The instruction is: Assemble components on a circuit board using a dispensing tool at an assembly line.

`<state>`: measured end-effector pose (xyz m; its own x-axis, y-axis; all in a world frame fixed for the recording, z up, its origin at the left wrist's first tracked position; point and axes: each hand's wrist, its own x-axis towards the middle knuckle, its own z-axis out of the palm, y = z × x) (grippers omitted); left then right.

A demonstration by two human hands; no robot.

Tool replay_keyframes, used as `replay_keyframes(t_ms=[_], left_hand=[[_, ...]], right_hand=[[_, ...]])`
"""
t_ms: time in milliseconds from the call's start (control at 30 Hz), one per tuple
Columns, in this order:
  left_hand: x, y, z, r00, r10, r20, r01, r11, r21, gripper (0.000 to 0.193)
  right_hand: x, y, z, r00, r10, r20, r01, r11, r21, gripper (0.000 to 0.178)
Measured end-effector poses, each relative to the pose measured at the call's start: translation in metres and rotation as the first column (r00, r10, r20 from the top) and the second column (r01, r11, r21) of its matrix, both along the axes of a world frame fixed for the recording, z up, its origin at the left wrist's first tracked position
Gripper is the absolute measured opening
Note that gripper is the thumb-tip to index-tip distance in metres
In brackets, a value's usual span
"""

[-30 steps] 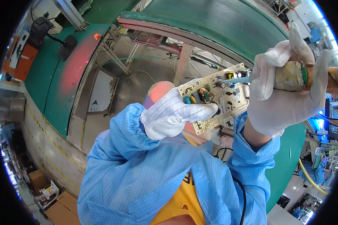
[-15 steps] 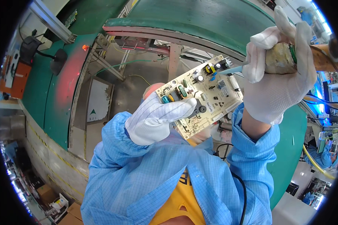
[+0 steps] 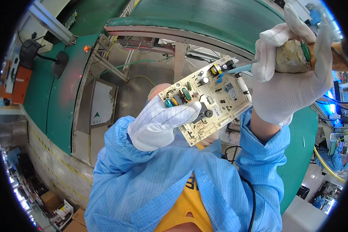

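My left hand (image 3: pixel 158 123), in a white glove, grips a cream printed circuit board (image 3: pixel 220 106) at its lower left edge, thumb lying over the top. The board is tilted, its component side facing up, with capacitors, coils and a black round part. Above its right end is my right hand (image 3: pixel 292 81), also gloved, its fingers curled round a worn, blocky, tape-wrapped piece (image 3: pixel 293 57) with a green patch. From that hand a thin light-blue rod (image 3: pixel 239 69) reaches to the components at the board's upper corner. Whether rod and block are one tool is hidden by the fingers.
A green worktop (image 3: pixel 205 17) with a metal edge runs across the far side. On the left green bench (image 3: pixel 54 92) stands a black scanner on a stand (image 3: pixel 60 63). A brown cylindrical piece (image 3: pixel 338 58) and cables are beyond my right hand. Another green surface (image 3: pixel 297 154) lies at right.
My right hand has shifted slightly right with the wrapped piece and rod. The board has barely moved in my left hand. Red glow on the left bench has faded.
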<state>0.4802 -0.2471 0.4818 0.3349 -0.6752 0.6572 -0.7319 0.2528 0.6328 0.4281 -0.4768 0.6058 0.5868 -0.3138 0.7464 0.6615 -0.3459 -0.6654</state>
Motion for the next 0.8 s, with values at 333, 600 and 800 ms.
replay_keyframes(t_ms=[333,600,800], left_hand=[[-0.01,-0.001,0.017,-0.057,-0.164,-0.985,0.093,0.981,-0.169,0.029],[-0.016,0.004,-0.001,0.391,0.089,-0.916,0.036,0.993,0.112,0.026],[-0.011,0.001,-0.005,0.956,0.166,-0.241,-0.137,0.982,0.132,0.027]], right_hand=[[0.007,0.018,-0.002,0.954,-0.298,-0.016,0.295,0.951,-0.095,0.043],[0.008,0.013,-0.003,0.997,-0.072,0.009,0.072,0.997,-0.007,0.044],[0.009,0.007,-0.004,0.994,0.102,0.041,-0.104,0.993,0.054,0.045]])
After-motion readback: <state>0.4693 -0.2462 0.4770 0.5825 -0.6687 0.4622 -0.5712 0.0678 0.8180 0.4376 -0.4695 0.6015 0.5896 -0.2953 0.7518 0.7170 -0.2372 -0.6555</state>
